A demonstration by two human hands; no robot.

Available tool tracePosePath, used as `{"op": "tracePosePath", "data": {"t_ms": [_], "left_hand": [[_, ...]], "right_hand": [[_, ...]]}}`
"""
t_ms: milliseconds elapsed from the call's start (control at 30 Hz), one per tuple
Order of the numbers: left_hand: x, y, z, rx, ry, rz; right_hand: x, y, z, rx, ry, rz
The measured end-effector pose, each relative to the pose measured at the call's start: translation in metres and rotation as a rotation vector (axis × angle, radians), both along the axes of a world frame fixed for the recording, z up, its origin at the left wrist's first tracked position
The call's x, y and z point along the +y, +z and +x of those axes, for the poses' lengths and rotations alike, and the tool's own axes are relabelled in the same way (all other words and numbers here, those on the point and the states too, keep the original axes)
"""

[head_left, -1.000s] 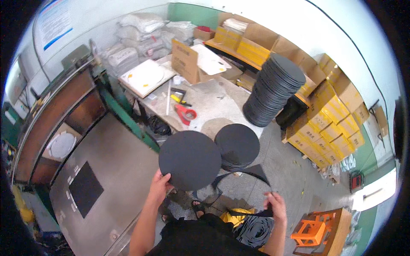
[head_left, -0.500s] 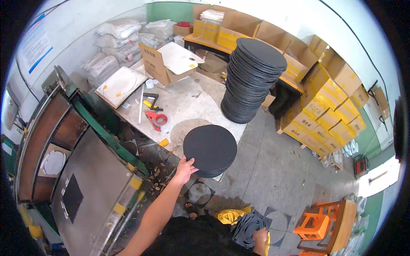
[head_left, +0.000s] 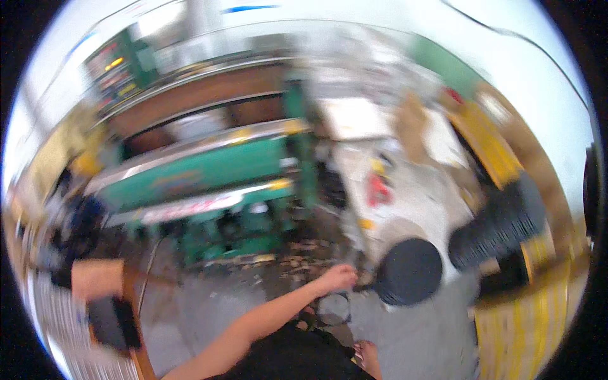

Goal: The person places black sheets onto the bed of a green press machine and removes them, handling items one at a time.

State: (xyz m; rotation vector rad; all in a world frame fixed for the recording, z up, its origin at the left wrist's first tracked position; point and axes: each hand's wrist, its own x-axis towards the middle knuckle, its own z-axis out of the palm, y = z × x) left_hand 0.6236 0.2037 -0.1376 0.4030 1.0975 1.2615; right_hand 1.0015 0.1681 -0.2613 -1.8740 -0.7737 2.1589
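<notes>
My left hand [head_left: 339, 278] reaches out over the floor just left of the stack of black round discs [head_left: 410, 271], its fingers curled in. A dark streak lies between the hand and the stack, and blur hides whether the fingers hold anything. The stack sits at the near corner of the worktable [head_left: 405, 215]. Low in the view, close to my body, is my right hand [head_left: 366, 356], smeared by motion. A taller stack of black discs [head_left: 497, 231] rises on the table's right side.
A large green machine [head_left: 202, 171] fills the left. On the table are a red tape dispenser [head_left: 379, 190], a white board [head_left: 354, 118] and an open cardboard box [head_left: 411, 126]. Yellow-taped boxes [head_left: 525, 329] stand at the right. Scraps [head_left: 304, 253] litter the floor beside the machine.
The view has swung left, showing more of the green machine. My left hand has come off the short disc stack. The cut black sheet near my right hand no longer shows.
</notes>
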Motion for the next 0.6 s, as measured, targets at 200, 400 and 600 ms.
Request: {"op": "tracePosePath", "data": {"t_ms": [200,400,600], "left_hand": [[-0.309,-0.063,-0.116,0.411,0.851,-0.479],[-0.686,-0.052,-0.093,1.008,2.08,-1.209],[-0.786,-0.005,-0.065,1.07,1.991,-1.625]], "right_hand": [[0.05,-0.047,-0.046,-0.152,0.496,-0.009],[0.021,-0.061,-0.165,-0.213,0.907,0.006],[-0.021,-0.049,-0.28,-0.131,1.141,0.136]]}}
